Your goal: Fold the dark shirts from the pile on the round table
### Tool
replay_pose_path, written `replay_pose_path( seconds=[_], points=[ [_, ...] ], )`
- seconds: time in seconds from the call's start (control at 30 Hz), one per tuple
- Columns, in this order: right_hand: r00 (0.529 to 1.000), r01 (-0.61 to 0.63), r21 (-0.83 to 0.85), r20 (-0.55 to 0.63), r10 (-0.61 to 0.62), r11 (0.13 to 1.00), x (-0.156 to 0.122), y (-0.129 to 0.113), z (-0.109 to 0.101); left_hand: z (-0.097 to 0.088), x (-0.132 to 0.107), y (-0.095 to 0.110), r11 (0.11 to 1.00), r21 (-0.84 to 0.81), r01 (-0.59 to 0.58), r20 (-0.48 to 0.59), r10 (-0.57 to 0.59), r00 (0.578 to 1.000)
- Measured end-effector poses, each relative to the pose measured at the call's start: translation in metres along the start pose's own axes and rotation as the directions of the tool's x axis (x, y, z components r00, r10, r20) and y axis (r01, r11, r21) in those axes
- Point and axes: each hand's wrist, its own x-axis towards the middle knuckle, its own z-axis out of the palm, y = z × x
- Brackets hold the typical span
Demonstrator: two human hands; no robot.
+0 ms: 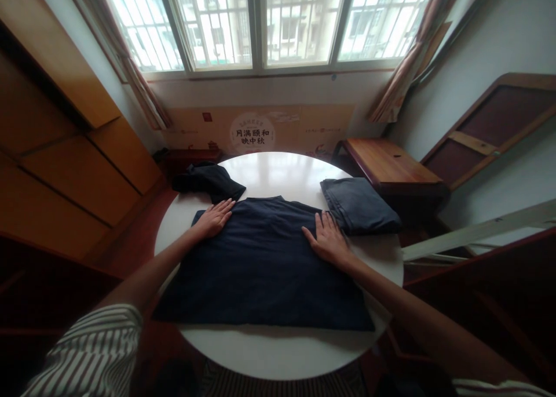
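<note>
A dark navy garment (pixel 264 263), which looks like a shirt, lies spread flat on a round white table (pixel 278 353). Its near edge is wide and straight, and its left corner sticks out past the table's rim. My left hand (pixel 214 218) rests flat on the garment's upper left part, fingers stretched out. On the upper right part lies my right hand (pixel 328 239), palm down with the fingers a little apart. Just beyond the right hand sits a folded grey-blue cloth (pixel 360 204). A crumpled black cloth (pixel 206 179) lies at the far left, close to my left fingertips.
A small wooden cabinet (pixel 391 160) stands behind the table on the right. Wooden cupboards (pixel 78 182) line the left side. Barred windows (pixel 295 20) and a printed cardboard panel (pixel 278 127) are at the back. A framed board (pixel 490 130) leans on the right wall.
</note>
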Motion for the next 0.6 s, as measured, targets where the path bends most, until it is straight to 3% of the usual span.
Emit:
replay_pose_path(
  seconds=[0.13, 0.23, 0.3, 0.4, 0.5, 0.6],
  points=[
    [1.000, 0.023, 0.025, -0.019, -0.022, 0.999, -0.012, 0.002, -0.007, -0.011, -0.019, -0.018, 0.996, 0.058, 0.063, -0.133, -0.055, 0.990],
    [0.977, 0.199, 0.081, -0.091, -0.191, 0.977, -0.040, -0.004, -0.018, -0.024, -0.040, -0.008, 0.992, 0.110, 0.066, -0.265, -0.035, 0.964],
    [0.919, 0.392, 0.145, -0.113, -0.379, 0.908, -0.065, -0.010, -0.027, -0.032, -0.061, 0.017, 0.996, 0.091, 0.009, -0.273, 0.017, 0.962],
    [0.818, 0.574, 0.223, -0.128, -0.560, 0.788, -0.098, -0.018, -0.041, -0.036, -0.104, 0.078, 0.977, -0.026, -0.211, -0.137, 0.206, 0.969],
    [0.772, 0.634, 0.230, -0.130, -0.622, 0.738, -0.116, -0.020, -0.051, -0.030, -0.147, 0.141, 0.898, -0.114, -0.424, -0.030, 0.424, 0.905],
    [0.749, 0.659, 0.231, -0.127, -0.650, 0.715, -0.128, -0.020, -0.055, -0.022, -0.166, 0.177, 0.826, -0.161, -0.540, 0.004, 0.548, 0.836]
  ],
)
